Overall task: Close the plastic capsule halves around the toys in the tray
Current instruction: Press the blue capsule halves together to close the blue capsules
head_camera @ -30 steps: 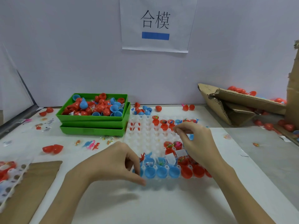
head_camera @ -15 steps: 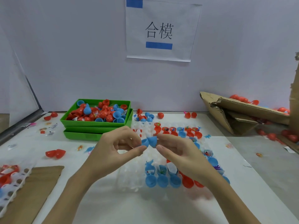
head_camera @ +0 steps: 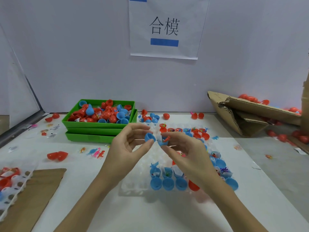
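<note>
Two hands hide part of the tray; left hand pinches a blue cap, right hand pinches a blue half holding a red toy.

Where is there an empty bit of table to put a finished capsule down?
Bare patches: the near table edge in front of the white tray, and the strip between that tray and the brown cardboard sheet. Also right of the tray, towards the torn cardboard box. Crowded: around the green trays, where loose capsules and toy dinosaurs lie.
</note>
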{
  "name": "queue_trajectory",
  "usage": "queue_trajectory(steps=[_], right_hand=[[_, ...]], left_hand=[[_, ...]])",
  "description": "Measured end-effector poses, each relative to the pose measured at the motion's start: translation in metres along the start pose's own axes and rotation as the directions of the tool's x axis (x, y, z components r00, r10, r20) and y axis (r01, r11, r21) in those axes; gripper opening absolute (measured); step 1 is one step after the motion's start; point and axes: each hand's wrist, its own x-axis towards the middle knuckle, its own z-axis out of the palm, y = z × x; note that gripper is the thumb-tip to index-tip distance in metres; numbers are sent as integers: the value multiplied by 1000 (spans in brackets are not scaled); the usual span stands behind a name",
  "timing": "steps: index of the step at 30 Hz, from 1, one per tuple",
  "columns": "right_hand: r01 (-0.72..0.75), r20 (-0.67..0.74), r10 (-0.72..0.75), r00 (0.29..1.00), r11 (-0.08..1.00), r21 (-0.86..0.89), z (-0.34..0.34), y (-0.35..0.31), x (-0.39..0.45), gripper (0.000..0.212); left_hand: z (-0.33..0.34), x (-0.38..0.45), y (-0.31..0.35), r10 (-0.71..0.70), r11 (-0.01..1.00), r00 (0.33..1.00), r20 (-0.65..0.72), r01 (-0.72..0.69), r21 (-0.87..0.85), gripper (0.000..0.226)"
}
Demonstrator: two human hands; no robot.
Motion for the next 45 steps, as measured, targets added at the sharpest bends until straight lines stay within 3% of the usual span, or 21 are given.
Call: queue_trajectory(steps=[4, 8, 16, 22, 26, 30, 36, 45], right_hand=[[141, -32, -148, 988, 977, -163, 4, -1, -3, 35], [230, -11, -240, 971, 939, -255, 9, -2, -5, 33], [204, -78, -224, 972, 958, -202, 17, -3, -6, 40], [204, -109, -223, 969, 966, -161, 18, -2, -6, 37], [229, -85, -251, 964, 950, -214, 18, 2, -7, 33], [200, -77, -221, 972, 955, -219, 19, 5, -7, 31], [107, -89, -120, 989, 985, -138, 13, 3, -5, 26], [90, 7, -90, 996, 995, 47, 13, -1, -7, 38]], left_hand=[[8, -5, 0, 42, 998, 999, -5, -42, 55, 44], [17, -9, -2, 97, 985, 993, -67, -87, 148, 35], [11, -5, -3, -1, 998, 995, -104, 6, 55, 23], [6, -2, -2, -124, 991, 981, -146, 117, -58, 39], [12, -5, -3, -90, 996, 991, -100, 86, -38, 23], [16, -7, -2, -152, 984, 984, -90, 141, -113, 18], [19, -7, -1, -202, 967, 979, -25, 195, -164, 29], [9, 0, -4, -270, 940, 963, -20, 259, -221, 37]])
